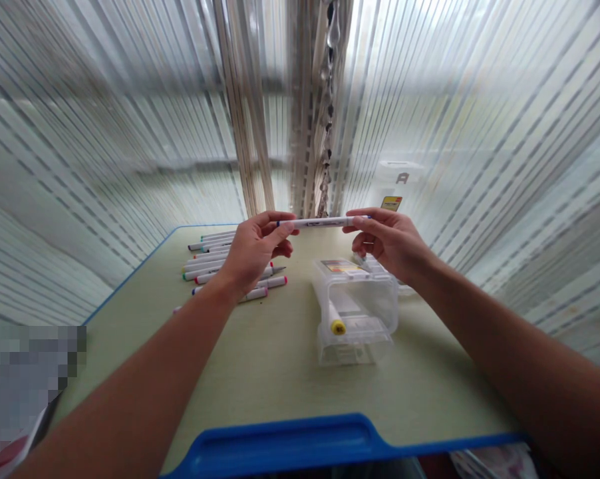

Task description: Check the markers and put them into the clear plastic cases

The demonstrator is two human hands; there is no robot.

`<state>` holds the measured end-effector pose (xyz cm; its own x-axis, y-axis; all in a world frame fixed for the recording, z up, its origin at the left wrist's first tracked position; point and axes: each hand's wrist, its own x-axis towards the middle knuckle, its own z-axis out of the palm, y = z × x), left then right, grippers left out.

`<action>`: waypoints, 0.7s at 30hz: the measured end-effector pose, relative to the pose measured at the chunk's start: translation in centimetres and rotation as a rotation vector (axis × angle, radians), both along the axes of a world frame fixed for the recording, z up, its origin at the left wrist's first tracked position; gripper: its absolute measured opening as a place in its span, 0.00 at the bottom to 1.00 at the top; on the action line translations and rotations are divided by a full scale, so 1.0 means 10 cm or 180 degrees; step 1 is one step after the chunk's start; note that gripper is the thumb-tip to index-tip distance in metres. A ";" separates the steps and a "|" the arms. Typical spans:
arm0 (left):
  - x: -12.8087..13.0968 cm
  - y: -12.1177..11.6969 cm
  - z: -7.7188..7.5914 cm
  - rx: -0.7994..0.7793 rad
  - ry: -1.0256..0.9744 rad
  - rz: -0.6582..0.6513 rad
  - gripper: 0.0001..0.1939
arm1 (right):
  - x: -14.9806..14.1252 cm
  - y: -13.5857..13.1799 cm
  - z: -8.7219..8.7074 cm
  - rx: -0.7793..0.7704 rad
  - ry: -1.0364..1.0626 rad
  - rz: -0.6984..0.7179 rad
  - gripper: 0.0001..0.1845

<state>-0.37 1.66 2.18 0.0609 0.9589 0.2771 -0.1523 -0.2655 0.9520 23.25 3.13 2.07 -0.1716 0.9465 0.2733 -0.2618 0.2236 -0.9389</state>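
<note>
A white marker (322,222) with dark blue ends is held level above the table between both hands. My left hand (260,246) pinches its left end, and my right hand (387,239) pinches the right end. Below and between the hands, a clear plastic case (357,289) lies on its side, its opening toward me. Inside that case rests a marker with a yellow cap (338,326). Left of the case, several white markers (207,263) with coloured caps lie in a loose row, partly hidden behind my left hand and forearm.
The pale green table (280,372) has a blue rim with a raised blue tray (290,439) at the front edge. Another clear container with a yellow label (391,203) stands behind my right hand. Striped translucent curtains (170,120) hang beyond the table.
</note>
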 end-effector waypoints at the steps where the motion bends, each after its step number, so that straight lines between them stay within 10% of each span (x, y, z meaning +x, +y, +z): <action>1: 0.00 0.00 0.00 0.0003 -0.0001 0.0002 0.08 | 0.00 0.00 0.00 0.0003 -0.0004 0.0001 0.14; 21: 0.01 0.01 -0.01 0.0030 -0.0023 0.0018 0.09 | 0.01 0.02 -0.01 -0.0012 -0.0053 -0.0008 0.15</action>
